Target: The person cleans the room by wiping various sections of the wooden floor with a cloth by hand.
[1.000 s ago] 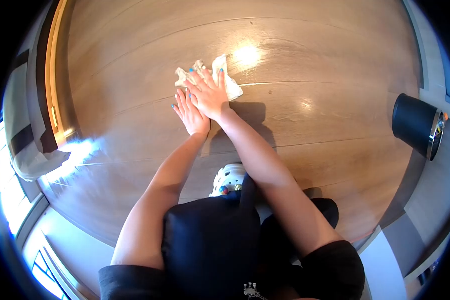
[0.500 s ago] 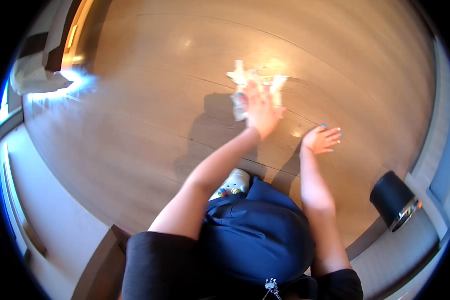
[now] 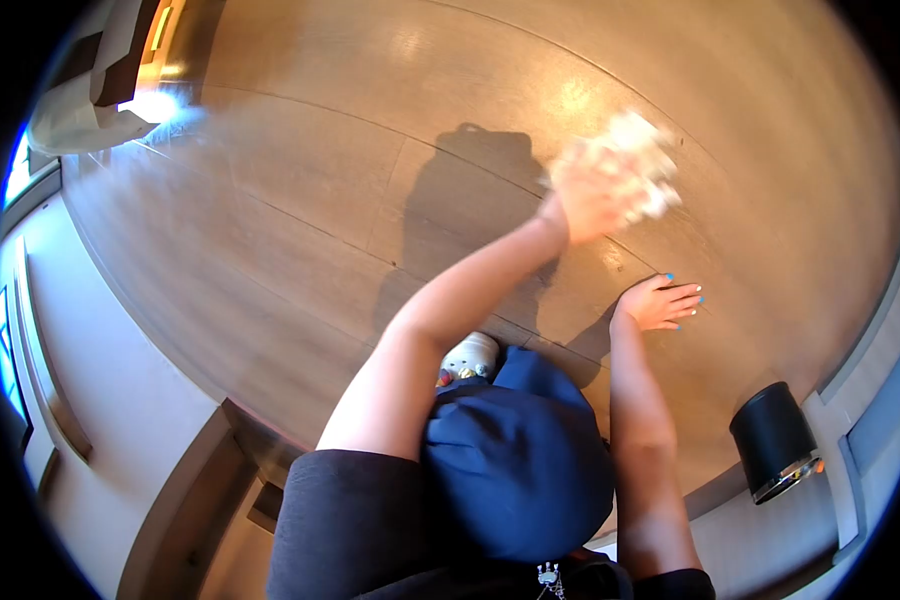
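My left hand (image 3: 592, 193) lies over a crumpled white cloth (image 3: 632, 135) on the wooden floor (image 3: 310, 180), right of centre. Motion blurs both, but the hand looks flat, its fingers extended across the cloth rather than wrapped round it. Lower and to the right, my right hand (image 3: 662, 303) rests flat on the bare floor, apart from the cloth. Its fingers are spread, with blue and white nails, and it holds nothing.
A black bin (image 3: 773, 440) lies tipped near the right wall. One white clog (image 3: 470, 355) shows by my dark blue clothing. Brown furniture (image 3: 185, 500) stands at lower left, and bright light falls on the floor at upper left.
My right hand has left the cloth and now rests on the floor to the right. My left hand has moved onto the cloth, and both have shifted right. The view has turned.
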Demonstrator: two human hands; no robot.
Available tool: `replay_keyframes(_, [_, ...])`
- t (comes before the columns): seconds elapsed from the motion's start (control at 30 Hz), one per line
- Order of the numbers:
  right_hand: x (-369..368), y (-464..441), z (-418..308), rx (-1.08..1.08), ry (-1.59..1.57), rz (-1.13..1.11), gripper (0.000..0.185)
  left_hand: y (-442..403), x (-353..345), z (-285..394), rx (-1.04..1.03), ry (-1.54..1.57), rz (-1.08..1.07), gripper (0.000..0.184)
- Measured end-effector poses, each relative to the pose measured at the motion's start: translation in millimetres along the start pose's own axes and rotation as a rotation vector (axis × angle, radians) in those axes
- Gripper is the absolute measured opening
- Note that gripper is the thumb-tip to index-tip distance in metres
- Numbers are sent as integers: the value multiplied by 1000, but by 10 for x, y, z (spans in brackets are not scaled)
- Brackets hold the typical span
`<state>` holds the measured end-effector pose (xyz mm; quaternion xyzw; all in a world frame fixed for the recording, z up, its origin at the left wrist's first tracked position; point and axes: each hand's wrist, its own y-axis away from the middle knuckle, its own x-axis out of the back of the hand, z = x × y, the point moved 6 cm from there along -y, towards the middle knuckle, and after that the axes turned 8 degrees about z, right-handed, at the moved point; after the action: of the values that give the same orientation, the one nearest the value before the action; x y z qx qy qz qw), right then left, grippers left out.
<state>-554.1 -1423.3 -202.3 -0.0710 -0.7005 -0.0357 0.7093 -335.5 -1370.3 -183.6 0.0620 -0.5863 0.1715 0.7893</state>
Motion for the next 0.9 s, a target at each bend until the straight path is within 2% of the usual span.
replay_keyframes(0.03, [-9, -6, -14, 4, -4, 11, 61, 131, 139, -335, 116, -64, 4, 46])
replay_keyframes(0.07, [-13, -2, -1, 12, 2, 25, 61, 301, 286, -691, 260, -156, -92, 48])
replay_keyframes(0.1, [-28, -11, 17, 18, 5, 38, 60, 542, 395, -1086, 438, -70, -68, 50])
replay_keyframes(0.17, [-55, -23, 34, 33, 11, 62, 60, 1011, 683, -1709, 610, -281, 54, 57])
replay_keyframes(0.2, [-62, -34, 43, 38, 12, 73, 60, 1322, 827, -1969, 670, -376, 98, 61])
replay_keyframes(0.3, [-76, -30, 44, 35, -6, 87, 60, 2752, 1002, -2757, 1120, -388, 156, 65])
replay_keyframes(0.33, [-59, -33, 40, 41, -12, 93, 60, 3117, 1157, -2792, 1292, -386, 65, 67])
replay_keyframes(0.4, [-42, -20, 31, 32, -32, 86, 61, 4141, 1135, -3107, 1419, -431, 118, 76])
replay_keyframes(0.47, [-36, -36, 23, 39, -35, 90, 61, 4147, 1382, -2952, 1752, -309, 19, 80])
replay_keyframes(0.53, [-29, -53, 17, 26, -32, 65, 62, 3864, 1431, -3005, 1899, -435, 96, 82])
replay_keyframes(0.6, [-37, -53, 6, 12, -26, 45, 63, 3662, 1332, -3366, 1820, -546, 143, 77])
replay_keyframes(0.63, [-31, -57, -2, 11, -23, 36, 63, 3283, 1332, -3295, 1806, -588, 143, 76])
replay_keyframes(0.73, [-35, -62, 7, 21, -21, 24, 64, 2599, 1196, -3432, 1695, -508, 193, 72])
replay_keyframes(0.8, [-43, -62, 8, 20, -25, 27, 64, 2073, 1091, -3362, 1483, -461, 153, 73])
replay_keyframes(0.9, [-35, -75, -7, 13, -29, 20, 65, 1191, 834, -2854, 1157, -461, 62, 75])
